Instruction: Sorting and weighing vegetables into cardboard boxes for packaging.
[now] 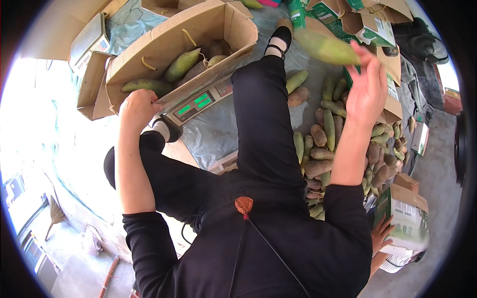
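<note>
My left hand (139, 110) is closed on the near edge of a long open cardboard box (171, 42), at its left corner. Inside the box lie several green radishes (183, 65) and brownish roots, partly in shadow. Under the box's near side sits a digital scale (201, 103) with lit green displays. Out to the right, my right hand (368, 88) is raised, palm showing, its fingers closed at the end of a long green radish (325, 47). That radish is smeared by motion and points away to the left, above the floor.
A heap of green radishes and brown roots (325, 141) covers the floor right of my leg. Green printed cartons (370, 30) stand at the far right. Another person's hand (381, 233) touches a carton (410, 218) at lower right. A second scale (89, 42) stands far left.
</note>
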`<state>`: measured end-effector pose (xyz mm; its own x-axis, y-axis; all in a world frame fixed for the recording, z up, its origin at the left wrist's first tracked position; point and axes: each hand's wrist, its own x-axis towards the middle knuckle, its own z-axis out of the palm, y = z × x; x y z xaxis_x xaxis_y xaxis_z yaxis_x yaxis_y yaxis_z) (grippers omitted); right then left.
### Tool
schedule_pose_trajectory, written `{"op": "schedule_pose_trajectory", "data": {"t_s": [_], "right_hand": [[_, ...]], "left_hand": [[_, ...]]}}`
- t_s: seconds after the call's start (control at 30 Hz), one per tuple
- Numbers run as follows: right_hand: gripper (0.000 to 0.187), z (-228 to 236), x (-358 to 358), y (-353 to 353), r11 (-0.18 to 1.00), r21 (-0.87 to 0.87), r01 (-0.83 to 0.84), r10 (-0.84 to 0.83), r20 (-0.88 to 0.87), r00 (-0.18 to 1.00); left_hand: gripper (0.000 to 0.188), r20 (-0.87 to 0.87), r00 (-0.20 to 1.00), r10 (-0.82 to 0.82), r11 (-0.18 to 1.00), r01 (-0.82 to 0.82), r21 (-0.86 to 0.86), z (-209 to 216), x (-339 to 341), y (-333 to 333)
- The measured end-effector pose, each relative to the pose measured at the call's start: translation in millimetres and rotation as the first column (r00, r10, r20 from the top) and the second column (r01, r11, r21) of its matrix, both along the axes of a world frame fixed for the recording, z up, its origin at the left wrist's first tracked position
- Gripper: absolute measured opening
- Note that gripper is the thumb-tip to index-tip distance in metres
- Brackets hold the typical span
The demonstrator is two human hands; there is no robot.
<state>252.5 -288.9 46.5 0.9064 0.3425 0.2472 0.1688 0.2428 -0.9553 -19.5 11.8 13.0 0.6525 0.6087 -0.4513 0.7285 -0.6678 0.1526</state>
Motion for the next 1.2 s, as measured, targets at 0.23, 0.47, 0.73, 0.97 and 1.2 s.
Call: {"op": "schedule_pose_trajectory", "data": {"t_s": [0.23, 0.47, 0.73, 0.97, 1.2], "right_hand": [[0.03, 14, -38, 148, 0.745, 0.388, -0.543, 0.649, -0.229, 0.726], [0.023, -58, -20, 158, 0.872, -0.17, -0.459, 0.405, -0.277, 0.871], [0.022, -113, 9, 20, 0.884, -0.447, -0.141, -0.015, -0.327, 0.945], [0.017, -258, -57, -110, 0.692, -0.649, -0.315, -0.158, -0.563, 0.811], [0.015, -396, -129, -210, 0.429, -0.828, -0.361, 0.177, -0.315, 0.932]], "left_hand": [[0.024, 0.009, 1.0, -0.023, 0.999, 0.023, 0.022, 1, -1, 0], [0.028, 0.037, 0.999, -0.007, 1.0, 0.007, -0.007, 9, -1, 0], [0.032, 0.022, 1.0, -0.021, 1.0, 0.021, -0.018, 7, 0, -3], [0.031, 0.05, 0.998, -0.024, 1.0, 0.025, -0.016, 2, -3, -3], [0.032, 0.038, 0.993, -0.109, 0.987, 0.113, -0.113, -5, 28, -6]]}}
